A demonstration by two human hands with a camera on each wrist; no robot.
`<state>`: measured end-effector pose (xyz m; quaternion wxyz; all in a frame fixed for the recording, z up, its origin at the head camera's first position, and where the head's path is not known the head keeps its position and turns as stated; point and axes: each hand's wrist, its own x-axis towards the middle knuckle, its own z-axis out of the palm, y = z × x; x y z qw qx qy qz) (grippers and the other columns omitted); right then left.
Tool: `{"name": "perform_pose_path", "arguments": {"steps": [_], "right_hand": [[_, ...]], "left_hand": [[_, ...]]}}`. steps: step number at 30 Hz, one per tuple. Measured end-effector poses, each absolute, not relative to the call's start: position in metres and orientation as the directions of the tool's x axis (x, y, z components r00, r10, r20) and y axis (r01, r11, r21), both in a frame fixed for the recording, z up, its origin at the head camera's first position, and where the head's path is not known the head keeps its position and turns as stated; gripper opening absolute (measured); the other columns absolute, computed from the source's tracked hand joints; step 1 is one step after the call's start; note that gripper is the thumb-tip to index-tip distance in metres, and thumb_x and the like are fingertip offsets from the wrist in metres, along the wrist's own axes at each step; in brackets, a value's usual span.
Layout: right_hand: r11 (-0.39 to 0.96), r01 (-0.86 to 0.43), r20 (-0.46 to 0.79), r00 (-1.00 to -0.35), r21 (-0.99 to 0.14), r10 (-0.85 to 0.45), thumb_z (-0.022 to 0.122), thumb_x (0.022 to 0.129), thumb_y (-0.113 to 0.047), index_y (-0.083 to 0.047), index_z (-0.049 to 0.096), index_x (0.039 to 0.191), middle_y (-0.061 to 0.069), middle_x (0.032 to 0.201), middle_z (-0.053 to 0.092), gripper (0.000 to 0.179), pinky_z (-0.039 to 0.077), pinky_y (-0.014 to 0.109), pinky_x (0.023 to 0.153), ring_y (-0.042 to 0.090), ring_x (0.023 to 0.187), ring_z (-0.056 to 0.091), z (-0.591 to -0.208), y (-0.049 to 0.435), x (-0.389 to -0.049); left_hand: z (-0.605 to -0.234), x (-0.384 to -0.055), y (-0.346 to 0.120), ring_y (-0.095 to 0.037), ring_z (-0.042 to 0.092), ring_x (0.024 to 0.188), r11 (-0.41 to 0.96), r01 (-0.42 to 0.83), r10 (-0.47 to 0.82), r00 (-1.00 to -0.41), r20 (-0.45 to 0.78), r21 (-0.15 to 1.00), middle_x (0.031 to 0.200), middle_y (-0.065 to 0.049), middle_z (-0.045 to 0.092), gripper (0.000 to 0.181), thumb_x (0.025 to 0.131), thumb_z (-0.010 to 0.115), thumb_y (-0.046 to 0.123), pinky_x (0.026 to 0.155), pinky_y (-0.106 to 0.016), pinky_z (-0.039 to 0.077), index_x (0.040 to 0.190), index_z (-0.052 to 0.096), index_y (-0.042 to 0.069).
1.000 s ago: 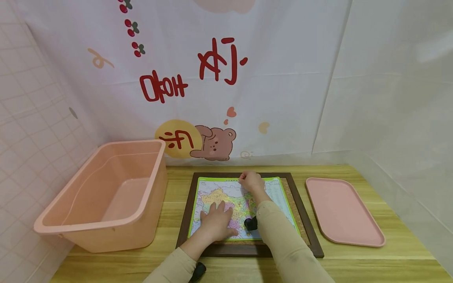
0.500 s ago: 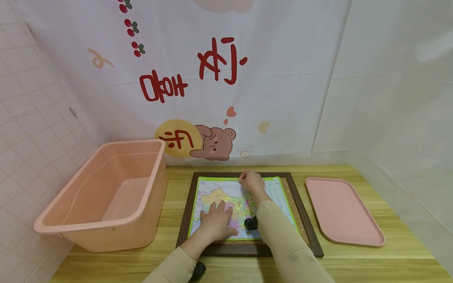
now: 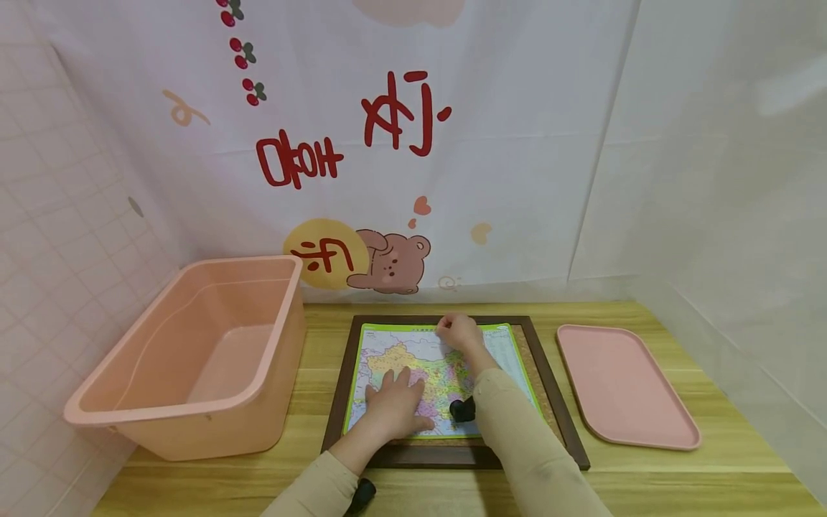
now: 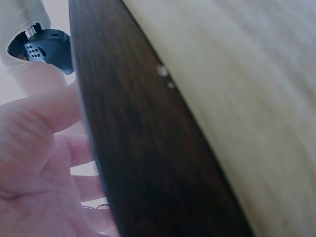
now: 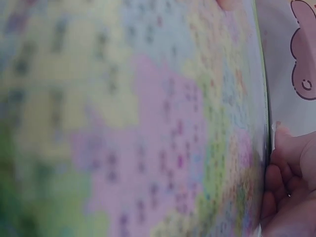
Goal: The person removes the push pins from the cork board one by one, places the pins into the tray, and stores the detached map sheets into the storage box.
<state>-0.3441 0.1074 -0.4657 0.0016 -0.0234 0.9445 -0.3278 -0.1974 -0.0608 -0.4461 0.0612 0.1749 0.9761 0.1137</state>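
Note:
A colourful map sheet with a green border [image 3: 394,348] lies on a cork board [image 3: 539,373] with a dark wooden frame [image 3: 557,384]. My left hand [image 3: 394,408] lies flat with spread fingers on the lower left part of the map, and in the left wrist view it shows beyond the frame's edge. At the map's top edge, right of its middle, my right hand [image 3: 461,334] has curled fingers. Its thumb and index finger pinch a small pale piece, mostly hidden by the fingertips; its kind cannot be told. The right wrist view shows the right hand [image 5: 291,182] against the sheet's edge.
A deep pink tub [image 3: 194,413] stands on the left of the wooden table [image 3: 620,470]. To the right of the board lies a flat pink tray [image 3: 627,388]. A white printed cloth [image 3: 517,165] hangs behind the table.
My right forearm and wrist shift slightly to the right, while the right fingertips stay at the map's top edge. The left hand and the map keep their place.

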Motion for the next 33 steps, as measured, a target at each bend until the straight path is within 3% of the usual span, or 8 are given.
{"name": "perform_pose_path", "arguments": {"steps": [14,23,33], "right_hand": [[0.693,-0.108,0.030,-0.992,-0.713,-0.125,0.053,0.100,-0.015,-0.009,0.062,0.092,0.004,0.082,0.057,0.014,0.039,0.032,0.062,0.018,0.066,0.046,-0.466,0.122,-0.346],[0.679,-0.177,0.061,-0.980,-0.713,-0.191,0.050,0.101,-0.013,-0.007,0.063,0.091,0.004,0.076,0.054,0.017,0.038,0.034,0.063,0.017,0.061,0.042,-0.456,0.133,-0.335],[0.702,-0.262,0.113,-0.961,-0.662,-0.252,0.054,0.102,-0.014,-0.007,0.062,0.093,0.004,0.082,0.057,0.015,0.040,0.036,0.068,0.018,0.066,0.046,-0.446,0.151,-0.326]], "left_hand": [[-0.447,-0.199,-0.060,-0.049,0.035,0.135,0.916,0.327,0.352,-0.933,-0.077,0.233,0.150,-0.019,0.042,0.074,0.080,0.078,0.053,0.093,-0.077,0.031,0.138,0.059,0.011],[-0.448,-0.198,-0.060,-0.049,0.035,0.134,0.918,0.325,0.348,-0.935,-0.070,0.228,0.149,-0.020,0.042,0.074,0.079,0.078,0.052,0.092,-0.077,0.031,0.138,0.060,0.010],[-0.448,-0.198,-0.058,-0.049,0.036,0.134,0.916,0.330,0.353,-0.934,-0.064,0.227,0.148,-0.021,0.043,0.073,0.080,0.079,0.051,0.092,-0.077,0.032,0.137,0.061,0.010]]}}
